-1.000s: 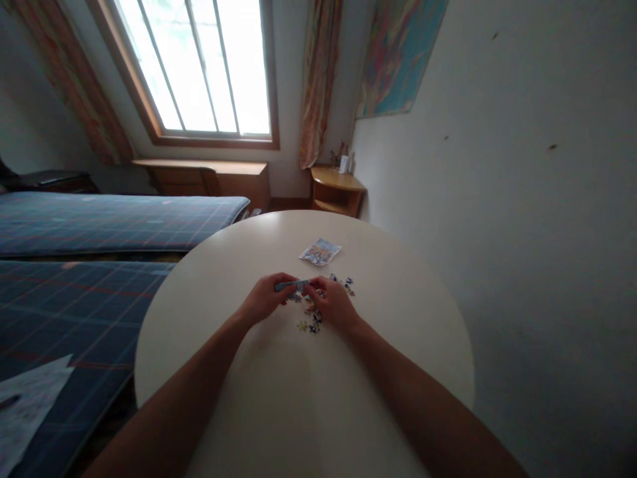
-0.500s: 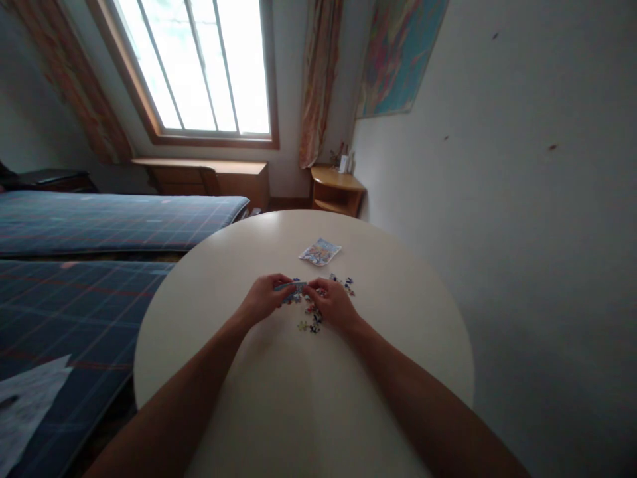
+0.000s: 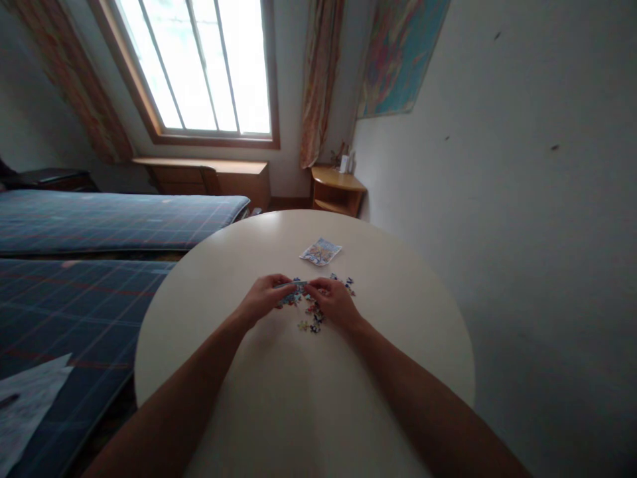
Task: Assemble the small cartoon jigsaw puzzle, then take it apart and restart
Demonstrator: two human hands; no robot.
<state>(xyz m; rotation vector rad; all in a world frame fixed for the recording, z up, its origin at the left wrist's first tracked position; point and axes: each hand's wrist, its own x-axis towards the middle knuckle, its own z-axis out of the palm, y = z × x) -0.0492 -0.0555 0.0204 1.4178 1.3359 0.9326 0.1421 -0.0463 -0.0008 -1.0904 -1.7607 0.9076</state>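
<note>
From where I watched, both hands met over the middle of the round desk (image 3: 398, 372), fingertips almost touching. The left hand (image 3: 263, 300) was curled, its thumb and fingers pinched on the left end of a small joined strip of puzzle pieces (image 3: 293, 285), bluish on its top edge. The right hand (image 3: 334, 304) was also curled, its fingertips closing on the right end of the same strip, so the strip lay between the two hands and slightly beyond the knuckles, held low over the desk; I could not tell whether it touched the surface. Under and around the right hand lay the loose puzzle pieces (image 3: 313, 324): a few just in front of its wrist side, nearer me, and a few more (image 3: 348, 285) just past its fingers on the far right. Farther out on the desk, apart from both hands, a small printed picture sheet (image 3: 321, 251) lay flat. Left of the desk I saw two beds with blue checked covers (image 3: 99, 219); a window (image 3: 199, 66) with curtains stood beyond them, a wooden corner shelf (image 3: 337, 189) sat against the far wall, and a coloured map (image 3: 398, 53) hung on the wall to the right.
</note>
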